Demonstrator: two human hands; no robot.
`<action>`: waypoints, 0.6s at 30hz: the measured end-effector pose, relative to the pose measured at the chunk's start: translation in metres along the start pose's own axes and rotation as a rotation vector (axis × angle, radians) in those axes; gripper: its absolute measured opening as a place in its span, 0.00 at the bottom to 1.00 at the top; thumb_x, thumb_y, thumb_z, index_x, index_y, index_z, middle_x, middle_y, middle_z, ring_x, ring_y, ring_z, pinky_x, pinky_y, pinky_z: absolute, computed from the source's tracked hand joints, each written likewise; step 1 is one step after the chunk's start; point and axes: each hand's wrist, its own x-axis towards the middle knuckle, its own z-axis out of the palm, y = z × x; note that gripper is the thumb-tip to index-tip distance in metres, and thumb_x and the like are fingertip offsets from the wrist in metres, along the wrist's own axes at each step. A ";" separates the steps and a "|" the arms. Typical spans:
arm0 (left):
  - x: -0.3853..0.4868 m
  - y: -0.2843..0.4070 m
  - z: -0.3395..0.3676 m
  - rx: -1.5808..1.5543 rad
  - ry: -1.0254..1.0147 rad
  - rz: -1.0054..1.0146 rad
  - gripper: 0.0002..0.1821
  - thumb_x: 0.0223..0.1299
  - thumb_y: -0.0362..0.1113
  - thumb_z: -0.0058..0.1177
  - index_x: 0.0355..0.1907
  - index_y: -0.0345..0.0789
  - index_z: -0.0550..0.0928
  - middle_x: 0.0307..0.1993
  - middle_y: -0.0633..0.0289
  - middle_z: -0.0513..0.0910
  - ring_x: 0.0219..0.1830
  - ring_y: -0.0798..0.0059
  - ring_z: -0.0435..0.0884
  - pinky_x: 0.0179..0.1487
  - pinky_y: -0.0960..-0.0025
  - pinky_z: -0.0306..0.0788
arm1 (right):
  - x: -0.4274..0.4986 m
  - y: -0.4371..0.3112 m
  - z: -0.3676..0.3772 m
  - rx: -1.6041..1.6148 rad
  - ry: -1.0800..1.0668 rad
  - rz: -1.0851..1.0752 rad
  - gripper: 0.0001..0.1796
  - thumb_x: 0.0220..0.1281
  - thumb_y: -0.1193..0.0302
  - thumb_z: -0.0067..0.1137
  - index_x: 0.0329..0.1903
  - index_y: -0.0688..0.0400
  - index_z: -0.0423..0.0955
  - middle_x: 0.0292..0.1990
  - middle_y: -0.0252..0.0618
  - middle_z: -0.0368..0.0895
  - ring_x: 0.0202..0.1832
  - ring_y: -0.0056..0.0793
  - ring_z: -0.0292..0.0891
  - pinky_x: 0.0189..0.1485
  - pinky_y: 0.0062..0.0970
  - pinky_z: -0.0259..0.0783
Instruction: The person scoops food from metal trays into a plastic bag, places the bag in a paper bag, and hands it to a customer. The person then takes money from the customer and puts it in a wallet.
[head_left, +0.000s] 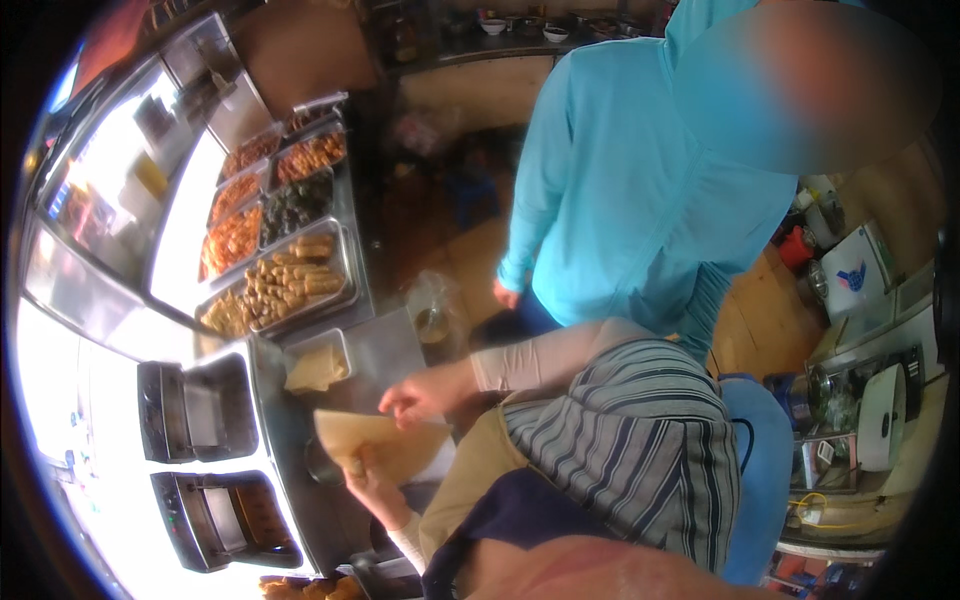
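Observation:
A sheet or bag of tan paper is gripped at its lower left edge by my left hand, thumb on top and fingers partly hidden. Over the paper's upper edge is my right hand, fingers slightly bent and apart; contact with the paper cannot be told. Just beyond, a clear container with a stack of light brown sheets rests on the metal counter. A round dark item is partly hidden behind the paper.
Metal trays of rolls, orange-red food and dark food line a glass display. Two metal-framed units are set at left. A person in a turquoise jacket stands close by. A clear plastic bag is beside the counter.

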 end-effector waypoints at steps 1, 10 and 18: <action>0.000 -0.003 0.004 0.053 -0.033 0.026 0.12 0.66 0.30 0.52 0.50 0.27 0.79 0.42 0.57 0.83 0.41 0.72 0.79 0.48 0.68 0.74 | 0.003 -0.005 0.000 -0.001 0.037 -0.036 0.19 0.69 0.60 0.56 0.47 0.65 0.76 0.36 0.33 0.82 0.36 0.21 0.75 0.40 0.25 0.71; -0.026 0.005 0.038 0.262 -0.130 0.107 0.09 0.64 0.27 0.53 0.45 0.26 0.80 0.35 0.54 0.84 0.35 0.72 0.79 0.43 0.69 0.73 | 0.020 -0.033 0.006 0.155 0.151 0.178 0.15 0.70 0.60 0.55 0.41 0.60 0.77 0.31 0.28 0.79 0.34 0.14 0.71 0.36 0.22 0.69; -0.035 0.011 0.033 0.386 -0.165 0.149 0.08 0.65 0.30 0.56 0.43 0.27 0.81 0.32 0.57 0.84 0.33 0.74 0.79 0.40 0.69 0.73 | 0.029 -0.045 0.011 0.405 0.196 0.279 0.18 0.75 0.59 0.48 0.37 0.60 0.78 0.29 0.24 0.77 0.30 0.14 0.71 0.36 0.18 0.69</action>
